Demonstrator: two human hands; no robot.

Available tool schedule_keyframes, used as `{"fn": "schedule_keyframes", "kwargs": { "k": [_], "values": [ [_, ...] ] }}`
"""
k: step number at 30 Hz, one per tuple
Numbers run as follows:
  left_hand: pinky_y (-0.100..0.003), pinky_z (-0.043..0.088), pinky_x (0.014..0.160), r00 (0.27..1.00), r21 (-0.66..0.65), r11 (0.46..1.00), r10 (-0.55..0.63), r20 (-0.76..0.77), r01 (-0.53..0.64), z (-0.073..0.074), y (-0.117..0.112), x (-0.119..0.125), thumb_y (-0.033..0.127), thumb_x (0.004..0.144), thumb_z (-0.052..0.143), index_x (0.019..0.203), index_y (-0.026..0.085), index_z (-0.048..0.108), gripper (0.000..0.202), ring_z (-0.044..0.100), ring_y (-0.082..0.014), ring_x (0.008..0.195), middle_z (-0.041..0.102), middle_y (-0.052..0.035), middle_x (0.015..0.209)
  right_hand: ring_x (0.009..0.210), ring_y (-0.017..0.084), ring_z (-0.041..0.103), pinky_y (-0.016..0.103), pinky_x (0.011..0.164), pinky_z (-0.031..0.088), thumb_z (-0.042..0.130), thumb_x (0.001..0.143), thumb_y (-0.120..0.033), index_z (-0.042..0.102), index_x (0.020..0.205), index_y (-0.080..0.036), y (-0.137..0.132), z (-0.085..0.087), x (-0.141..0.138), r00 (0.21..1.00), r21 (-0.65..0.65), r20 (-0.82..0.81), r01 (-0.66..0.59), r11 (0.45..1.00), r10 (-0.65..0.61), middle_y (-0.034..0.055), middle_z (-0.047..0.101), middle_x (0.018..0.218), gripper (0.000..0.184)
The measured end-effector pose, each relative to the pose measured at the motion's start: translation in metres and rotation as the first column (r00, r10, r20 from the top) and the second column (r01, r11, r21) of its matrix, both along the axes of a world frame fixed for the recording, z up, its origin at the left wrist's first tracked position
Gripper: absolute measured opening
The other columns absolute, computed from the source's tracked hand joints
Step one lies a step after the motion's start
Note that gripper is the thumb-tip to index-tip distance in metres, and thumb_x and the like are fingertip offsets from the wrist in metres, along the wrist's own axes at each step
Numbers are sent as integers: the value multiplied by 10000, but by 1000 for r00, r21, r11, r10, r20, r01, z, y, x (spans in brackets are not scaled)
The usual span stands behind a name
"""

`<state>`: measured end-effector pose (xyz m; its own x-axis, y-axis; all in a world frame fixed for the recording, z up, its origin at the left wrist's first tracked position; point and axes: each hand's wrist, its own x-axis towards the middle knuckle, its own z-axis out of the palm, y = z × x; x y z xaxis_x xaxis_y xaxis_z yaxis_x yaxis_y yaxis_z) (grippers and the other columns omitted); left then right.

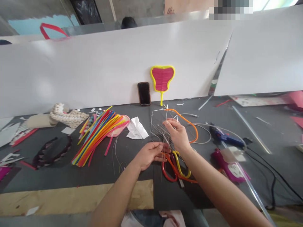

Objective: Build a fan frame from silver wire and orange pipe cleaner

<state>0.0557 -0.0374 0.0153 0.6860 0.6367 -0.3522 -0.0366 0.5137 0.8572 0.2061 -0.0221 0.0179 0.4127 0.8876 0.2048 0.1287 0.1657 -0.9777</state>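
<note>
My left hand (150, 154) pinches the lower end of a wire fan frame (158, 126), a bundle of thin metal spokes inside a thin wire outline. My right hand (178, 135) is closed on the spokes higher up, fingertips pinched near the middle of the frame. An orange plastic tube (187, 121) curves round the frame's right side. Under my hands lie scissors with red and yellow handles (174, 165). A finished pink fan with a yellow rim (163, 78) leans on the white board behind.
A pile of coloured plastic tubes (98, 137) lies to the left beside a white crumpled paper (136, 128). A phone (144, 93) leans on the board. A blue glue gun (223, 136) and a magenta tool (230, 165) with cables lie right. Woven scraps sit far left.
</note>
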Motion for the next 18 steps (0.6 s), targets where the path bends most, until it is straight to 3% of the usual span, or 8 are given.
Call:
{"fn": "schedule_keyframes", "kwargs": {
  "k": [7,11,15,18],
  "values": [
    [-316,533,686,999,28,999,39,-20,-38,2,-2,0,346,720,680,1023,163,562,373,647,-151,732,639,-104,980,987,200,522,354,909,385,550,794,-426,692,800,-198,13,1,-2,998,9,47,32,999,-33,62,591,966,268],
    [-301,521,622,995,107,992,69,-68,-62,-2,-3,1,335,693,693,1008,164,531,393,620,-119,616,623,-63,878,943,201,537,347,876,396,566,777,-419,693,778,-191,17,4,-4,997,6,71,41,999,-41,58,614,924,260],
    [-252,457,546,988,194,975,130,-86,-112,-2,-3,3,325,720,651,987,140,531,346,518,-68,514,608,-40,811,875,194,552,332,821,410,595,744,-425,690,746,-190,19,8,-5,998,-26,47,37,999,-36,48,639,867,254],
    [-209,361,492,992,154,981,123,-28,-117,-2,-3,3,360,758,611,1004,135,544,340,419,-38,475,618,-44,796,813,181,559,308,764,421,622,715,-435,687,752,-180,21,12,-3,1000,-55,-26,-19,998,17,38,644,805,266]
  ]
}}
